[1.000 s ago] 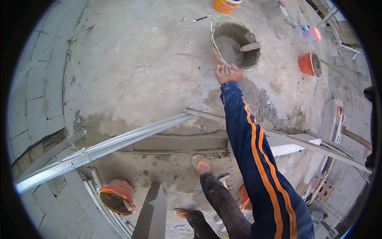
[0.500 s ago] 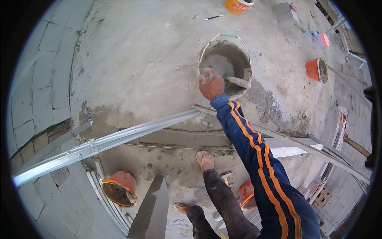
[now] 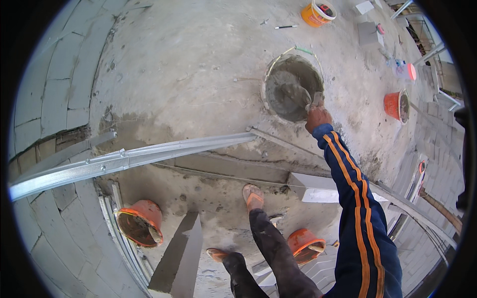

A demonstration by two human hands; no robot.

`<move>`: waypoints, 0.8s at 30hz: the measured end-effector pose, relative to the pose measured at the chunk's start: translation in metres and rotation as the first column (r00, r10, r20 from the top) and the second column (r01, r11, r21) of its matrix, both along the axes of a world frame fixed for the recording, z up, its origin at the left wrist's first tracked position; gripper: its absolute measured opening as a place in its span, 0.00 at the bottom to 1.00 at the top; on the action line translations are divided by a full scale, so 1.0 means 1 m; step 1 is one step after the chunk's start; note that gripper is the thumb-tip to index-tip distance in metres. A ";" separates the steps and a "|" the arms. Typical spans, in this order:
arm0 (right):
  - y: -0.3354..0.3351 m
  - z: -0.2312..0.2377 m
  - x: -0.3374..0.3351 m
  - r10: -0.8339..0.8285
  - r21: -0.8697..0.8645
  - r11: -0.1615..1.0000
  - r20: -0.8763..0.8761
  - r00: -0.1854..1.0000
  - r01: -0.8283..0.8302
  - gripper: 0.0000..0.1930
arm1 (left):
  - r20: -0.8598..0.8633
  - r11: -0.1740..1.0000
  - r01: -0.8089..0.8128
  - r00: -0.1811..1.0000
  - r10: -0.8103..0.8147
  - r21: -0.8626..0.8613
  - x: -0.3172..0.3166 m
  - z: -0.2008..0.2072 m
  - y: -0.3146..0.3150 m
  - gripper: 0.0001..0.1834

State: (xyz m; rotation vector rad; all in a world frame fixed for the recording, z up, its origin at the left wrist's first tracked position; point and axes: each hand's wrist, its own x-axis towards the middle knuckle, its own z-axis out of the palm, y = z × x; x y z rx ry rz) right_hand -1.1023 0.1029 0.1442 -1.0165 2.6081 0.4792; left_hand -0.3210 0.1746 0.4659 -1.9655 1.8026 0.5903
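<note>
Shifted: my right hand, from the left of the bucket to its right, now apparently wrapped round the trowel handle, blade inside. Left hand unseen, can't tell. I'd grip firmly, keeping the blade clear of the rim.

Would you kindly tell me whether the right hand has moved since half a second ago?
Yes: the right hand has moved rightward relative to the metal beam.
</note>
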 end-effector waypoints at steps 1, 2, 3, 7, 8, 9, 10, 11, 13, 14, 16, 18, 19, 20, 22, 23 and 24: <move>0.003 0.011 0.000 -0.088 0.068 0.994 0.116 0.989 0.080 0.16 | -0.053 0.999 -0.018 0.998 0.016 -0.044 0.000 -0.001 -0.001 0.70; 0.003 0.019 0.003 -0.154 0.092 0.986 0.173 0.973 0.140 0.17 | 0.086 0.981 0.193 0.977 -0.195 0.036 0.002 0.000 -0.007 0.69; 0.002 0.025 0.006 -0.170 0.054 0.985 0.174 0.970 0.162 0.18 | 0.060 0.983 0.181 0.981 -0.182 0.026 0.003 -0.001 -0.011 0.70; 0.009 0.042 0.017 -0.188 -0.055 0.979 0.107 0.976 0.195 0.19 | 0.047 0.981 0.193 0.980 -0.194 0.029 0.008 0.002 -0.021 0.70; 0.011 0.042 0.017 -0.198 -0.036 0.979 0.095 0.976 0.202 0.19 | 0.049 0.980 0.194 0.979 -0.195 0.035 0.010 0.002 -0.022 0.70; 0.016 0.040 0.017 -0.199 -0.036 0.978 0.126 0.972 0.205 0.19 | 0.052 0.981 0.190 0.980 -0.192 0.042 0.012 0.001 -0.020 0.70; 0.020 0.037 0.016 -0.207 -0.035 0.976 0.130 0.970 0.213 0.19 | 0.027 0.981 0.195 0.980 -0.195 0.014 0.015 0.001 -0.018 0.69; 0.025 0.032 0.014 -0.209 -0.059 0.974 0.126 0.970 0.218 0.19 | 0.002 0.979 0.204 0.979 -0.204 -0.018 0.017 0.000 -0.016 0.68; 0.037 0.020 0.009 -0.249 -0.135 0.954 0.140 0.958 0.267 0.19 | -0.026 0.966 0.237 0.970 -0.241 -0.100 0.019 -0.001 -0.011 0.68; 0.042 0.015 0.008 -0.278 -0.245 0.921 0.131 0.952 0.303 0.19 | -0.029 0.955 0.258 0.964 -0.265 -0.147 0.020 -0.002 -0.010 0.68; 0.053 0.012 0.009 -0.403 -0.381 0.790 0.266 0.876 0.480 0.20 | -0.047 0.968 0.212 0.974 -0.220 -0.138 0.017 -0.002 -0.007 0.67; 0.062 0.025 0.024 -0.454 -0.423 0.482 0.629 0.631 0.767 0.20 | -0.103 0.960 0.196 0.970 -0.219 -0.201 0.013 0.003 -0.004 0.59; 0.066 0.036 0.036 -0.432 -0.444 0.411 0.674 0.600 0.796 0.18 | -0.116 0.946 0.217 0.961 -0.250 -0.243 0.009 0.005 -0.003 0.55; 0.072 0.054 0.053 -0.303 -0.512 0.491 0.658 0.689 0.705 0.16 | -0.189 0.999 -0.047 0.981 0.042 -0.023 0.008 0.011 -0.004 0.61; 0.081 0.091 0.099 -0.214 -0.568 0.397 0.706 0.675 0.720 0.12 | -0.227 0.996 -0.080 0.972 0.068 -0.046 0.004 0.015 -0.008 0.55; 0.087 0.112 0.126 -0.146 -0.580 0.403 0.723 0.675 0.708 0.12 | -0.314 0.994 -0.098 0.946 0.077 -0.053 0.004 0.016 -0.011 0.54; 0.092 0.130 0.157 -0.077 -0.589 0.391 0.744 0.663 0.707 0.13 | -0.294 0.994 -0.075 0.954 0.050 -0.075 0.005 0.018 -0.015 0.54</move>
